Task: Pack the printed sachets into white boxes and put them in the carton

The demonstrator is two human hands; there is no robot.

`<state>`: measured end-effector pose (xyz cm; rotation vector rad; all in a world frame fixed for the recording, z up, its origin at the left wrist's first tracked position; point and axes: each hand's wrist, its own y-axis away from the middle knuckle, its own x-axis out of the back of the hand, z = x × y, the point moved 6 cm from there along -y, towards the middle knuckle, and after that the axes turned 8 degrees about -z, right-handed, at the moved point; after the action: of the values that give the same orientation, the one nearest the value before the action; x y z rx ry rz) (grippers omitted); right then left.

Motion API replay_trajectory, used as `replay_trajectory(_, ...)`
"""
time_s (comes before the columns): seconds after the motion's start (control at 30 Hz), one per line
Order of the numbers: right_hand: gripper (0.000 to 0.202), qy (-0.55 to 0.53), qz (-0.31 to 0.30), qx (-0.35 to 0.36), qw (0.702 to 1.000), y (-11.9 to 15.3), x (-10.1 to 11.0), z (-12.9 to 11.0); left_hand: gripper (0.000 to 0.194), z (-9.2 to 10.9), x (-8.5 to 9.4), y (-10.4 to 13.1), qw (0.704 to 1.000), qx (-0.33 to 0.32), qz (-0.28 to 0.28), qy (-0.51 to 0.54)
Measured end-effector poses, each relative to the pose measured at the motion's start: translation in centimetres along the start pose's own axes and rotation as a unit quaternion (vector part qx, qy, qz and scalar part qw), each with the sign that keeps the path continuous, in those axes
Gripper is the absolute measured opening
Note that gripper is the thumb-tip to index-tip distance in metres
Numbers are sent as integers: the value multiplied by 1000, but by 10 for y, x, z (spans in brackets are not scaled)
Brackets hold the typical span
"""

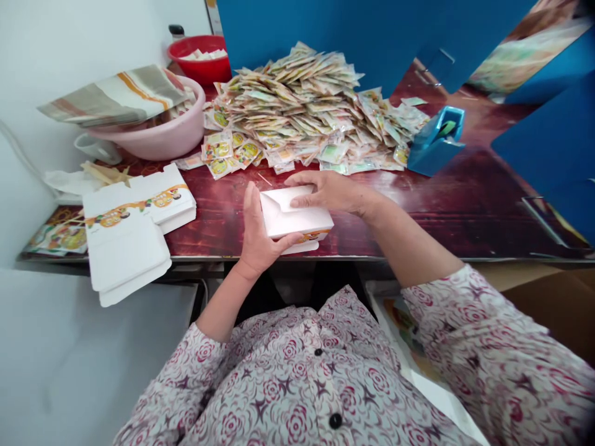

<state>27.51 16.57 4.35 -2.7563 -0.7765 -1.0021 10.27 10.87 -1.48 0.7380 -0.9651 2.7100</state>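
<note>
A small white carton [297, 220] with an orange printed band sits at the front of the dark red table, between my two hands. My left hand [260, 232] wraps its left end, thumb along the near side and fingers up the far left. Over the top and far edge lies my right hand [320, 192], its thumb on the upper panel and its fingers reaching to the far side, partly hidden. A pale flap sticks out below the carton's near side. To the left, a stack of flattened cartons [125, 248] overhangs the table edge.
Behind the carton rises a big heap of small printed sachets [297, 111]. A blue tape dispenser [437, 142] stands right of it. At the left are a pink basin [153, 139] under a striped cloth [121, 96], a white mug [97, 148] and a red bowl [199, 59].
</note>
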Motion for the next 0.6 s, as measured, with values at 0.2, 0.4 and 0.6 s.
replay_trajectory(0.2,48,163,-65,-34,984,-7,-7,-8,123,-17,-4,-1,994,49,-52,81)
replay_trajectory(0.4,52,224,3,-26,974,-6,-12,-6,124,-13,-2,0,997,33,-37,55)
replay_trajectory(0.6,45,117,22,-16,993,0,-8,5,123,-14,-9,-3,994,38,-66,73)
